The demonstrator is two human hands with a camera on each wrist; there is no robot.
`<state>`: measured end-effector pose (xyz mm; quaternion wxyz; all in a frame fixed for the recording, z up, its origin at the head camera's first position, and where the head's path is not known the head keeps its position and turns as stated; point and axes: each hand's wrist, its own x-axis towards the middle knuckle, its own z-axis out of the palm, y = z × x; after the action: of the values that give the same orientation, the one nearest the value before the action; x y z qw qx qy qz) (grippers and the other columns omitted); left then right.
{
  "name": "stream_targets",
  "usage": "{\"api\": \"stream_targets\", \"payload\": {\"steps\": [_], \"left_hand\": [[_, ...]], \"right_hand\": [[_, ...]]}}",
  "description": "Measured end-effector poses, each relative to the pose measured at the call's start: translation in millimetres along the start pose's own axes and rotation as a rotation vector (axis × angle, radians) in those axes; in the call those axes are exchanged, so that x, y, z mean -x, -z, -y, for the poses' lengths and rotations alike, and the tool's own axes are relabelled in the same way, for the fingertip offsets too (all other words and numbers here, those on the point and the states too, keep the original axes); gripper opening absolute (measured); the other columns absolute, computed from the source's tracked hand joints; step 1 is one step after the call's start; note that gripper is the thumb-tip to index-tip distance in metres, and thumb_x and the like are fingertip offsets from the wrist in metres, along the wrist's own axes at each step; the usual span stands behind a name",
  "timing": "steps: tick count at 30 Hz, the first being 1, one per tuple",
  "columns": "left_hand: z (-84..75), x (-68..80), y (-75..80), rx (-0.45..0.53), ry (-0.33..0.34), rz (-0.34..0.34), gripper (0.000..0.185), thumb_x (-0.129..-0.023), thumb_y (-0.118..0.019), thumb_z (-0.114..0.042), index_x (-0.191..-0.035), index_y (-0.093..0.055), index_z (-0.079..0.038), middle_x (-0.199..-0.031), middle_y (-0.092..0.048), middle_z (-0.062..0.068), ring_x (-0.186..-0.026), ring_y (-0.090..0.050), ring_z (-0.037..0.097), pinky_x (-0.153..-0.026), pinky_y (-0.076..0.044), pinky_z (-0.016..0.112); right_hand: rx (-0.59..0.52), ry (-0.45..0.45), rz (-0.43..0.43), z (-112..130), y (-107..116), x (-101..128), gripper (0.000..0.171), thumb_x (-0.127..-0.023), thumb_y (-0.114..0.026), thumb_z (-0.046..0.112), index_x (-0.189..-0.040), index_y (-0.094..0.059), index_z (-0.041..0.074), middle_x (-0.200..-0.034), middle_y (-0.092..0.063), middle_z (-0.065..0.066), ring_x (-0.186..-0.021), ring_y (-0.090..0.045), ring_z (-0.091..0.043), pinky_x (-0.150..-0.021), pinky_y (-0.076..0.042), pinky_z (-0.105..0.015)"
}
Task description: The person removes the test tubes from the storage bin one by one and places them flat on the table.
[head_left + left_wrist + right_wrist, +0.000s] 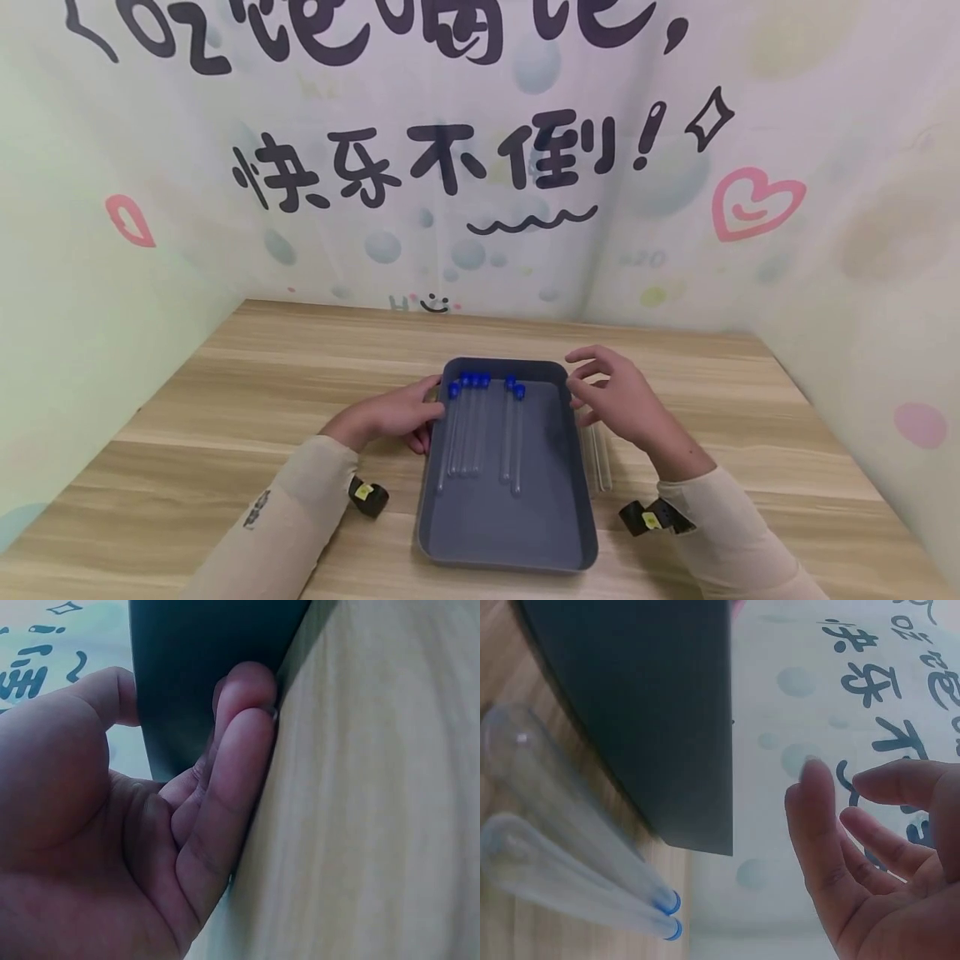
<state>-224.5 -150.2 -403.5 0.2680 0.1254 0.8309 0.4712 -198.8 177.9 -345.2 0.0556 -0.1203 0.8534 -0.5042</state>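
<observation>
Left hand (135,825) fingers press tray (187,667) wall, seen only wrist-side

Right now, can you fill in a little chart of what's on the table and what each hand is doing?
Tray: dark grey tray on the wooden table
In tray: six clear test tubes with blue caps, lying flat
Beside tray: two more test tubes on the table, right side
Left hand: fingers pressed against the tray's left wall
Right hand: fingers spread, above the tray's right edge, holding nothing
Backdrop: printed wall with writing and a pink heart
</observation>
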Motion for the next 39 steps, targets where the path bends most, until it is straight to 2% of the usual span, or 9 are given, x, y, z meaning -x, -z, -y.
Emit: {"api": "stream_targets", "payload": {"steps": [11, 16, 21, 25, 35, 39], "left_hand": [[1.9, 2.7, 0.7, 0.025, 0.001, 0.009, 0.078, -0.099, -0.048, -0.021, -0.162, -0.002, -0.029, -0.072, -0.067, 0.012, -0.059, -0.065, 0.019, -0.055, -0.058, 0.03], [1.5, 5.1, 4.0, 0.027, 0.017, -0.008, 0.08, -0.095, -0.049, -0.021, -0.162, -0.005, -0.025, -0.079, -0.068, 0.015, -0.063, -0.066, 0.021, -0.057, -0.059, 0.033], [3.6, 2.7, 6.0, 0.051, 0.014, 0.013, 0.069, -0.103, -0.044, -0.03, -0.162, -0.009, -0.022, -0.085, -0.068, 0.016, -0.067, -0.068, 0.022, -0.06, -0.06, 0.034], [6.0, -0.5, 4.8, 0.053, 0.007, 0.022, 0.064, -0.107, -0.043, -0.037, -0.161, -0.015, -0.017, -0.083, -0.066, 0.015, -0.065, -0.068, 0.02, -0.059, -0.06, 0.033], [5.4, -0.9, 4.0, 0.061, 0.022, 0.017, 0.065, -0.106, -0.044, -0.031, -0.161, -0.013, -0.019, -0.081, -0.066, 0.014, -0.065, -0.067, 0.019, -0.058, -0.059, 0.031], [6.6, -1.2, 3.9, 0.067, 0.007, 0.019, 0.065, -0.106, -0.045, -0.03, -0.161, -0.014, -0.017, -0.08, -0.066, 0.014, -0.063, -0.066, 0.018, -0.058, -0.059, 0.031]], "right_hand": [[-0.003, 0.023, 0.022, 12, -10, 3, 0.038, -0.1, -0.059, 0.012, -0.137, -0.052, 0.006, -0.126, -0.057, -0.028, -0.084, -0.068, -0.033, -0.064, -0.062, -0.044], [0.007, 0.036, 0.025, 21, -14, -4, 0.039, -0.1, -0.06, 0.015, -0.138, -0.052, 0.009, -0.127, -0.058, -0.025, -0.085, -0.068, -0.034, -0.065, -0.062, -0.045], [0.014, 0.044, 0.019, 35, -19, -11, 0.039, -0.1, -0.059, 0.017, -0.138, -0.054, 0.012, -0.127, -0.06, -0.021, -0.083, -0.069, -0.024, -0.065, -0.062, -0.043], [0.0, 0.046, 0.012, 44, -24, -16, 0.038, -0.099, -0.06, 0.018, -0.137, -0.055, 0.013, -0.126, -0.061, -0.019, -0.085, -0.07, -0.023, -0.066, -0.062, -0.041], [-0.106, 0.029, 0.031, 50, -40, -27, 0.036, -0.1, -0.06, 0.014, -0.135, -0.056, 0.007, -0.127, -0.058, -0.023, -0.084, -0.07, -0.023, -0.067, -0.063, -0.041], [-0.124, 0.012, 0.04, 50, -49, -32, 0.034, -0.1, -0.058, 0.013, -0.134, -0.056, 0.008, -0.129, -0.057, -0.025, -0.088, -0.069, -0.03, -0.066, -0.063, -0.039]]}}
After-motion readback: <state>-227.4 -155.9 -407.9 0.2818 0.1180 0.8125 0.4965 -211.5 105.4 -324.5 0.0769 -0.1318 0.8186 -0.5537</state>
